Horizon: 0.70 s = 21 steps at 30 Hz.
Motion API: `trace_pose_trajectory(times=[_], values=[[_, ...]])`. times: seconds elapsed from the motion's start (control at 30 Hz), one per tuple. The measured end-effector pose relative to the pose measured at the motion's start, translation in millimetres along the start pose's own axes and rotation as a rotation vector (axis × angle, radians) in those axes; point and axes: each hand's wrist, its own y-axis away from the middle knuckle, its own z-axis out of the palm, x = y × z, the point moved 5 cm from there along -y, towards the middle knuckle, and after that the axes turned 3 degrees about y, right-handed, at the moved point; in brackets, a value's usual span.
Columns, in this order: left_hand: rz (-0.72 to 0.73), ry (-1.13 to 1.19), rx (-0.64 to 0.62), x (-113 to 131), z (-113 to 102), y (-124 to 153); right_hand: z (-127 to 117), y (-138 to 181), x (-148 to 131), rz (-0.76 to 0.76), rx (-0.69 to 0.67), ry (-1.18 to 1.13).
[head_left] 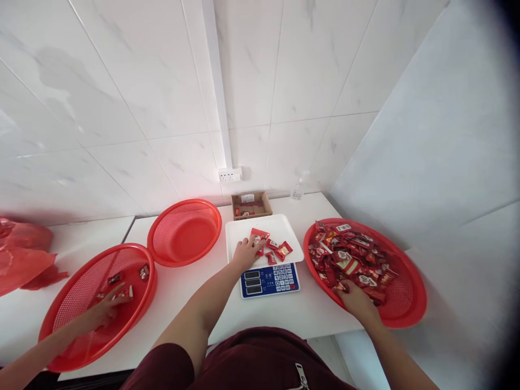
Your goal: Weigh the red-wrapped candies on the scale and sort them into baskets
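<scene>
My left hand (245, 254) is over the white weighing tray (235, 227), its fingers closed around a small red snack packet (260, 250). Several more red packets (283, 249) lie beside it on the tray. Below the tray is the blue front panel of a digital scale (270, 280); its display readings are too dark to make out. My right hand (357, 301) rests at the near edge of a red basket (410, 292) on the right, fingers apart against a heap of red packets (357, 254). Nothing shows in its grasp.
A co-worker's hand (101, 314) reaches into a red basket (142, 314) with a few packets at left. Behind stands another red basket (184, 235). Against the wall are a cardboard box (268, 205) and a clear bottle (297, 189). Red plastic bags (24, 252) lie far left.
</scene>
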Motion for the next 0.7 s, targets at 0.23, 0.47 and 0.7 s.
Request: trace_pose_trajectory(times=[0.23,0.47,0.7], values=[[-0.101,0.039,0.015,-19.7,-11.5,-4.9,6.3,-5.5,4.0,-0.023,-0.012,0.005],[-0.427,0.044,0.226,-105.8,-80.1,29.7,7.9,-6.8,4.9,-0.010,-0.029,-0.004],[-0.500,-0.006,0.166,-94.7,-64.0,21.9,6.0,-6.4,2.8,0.004,-0.045,0.004]])
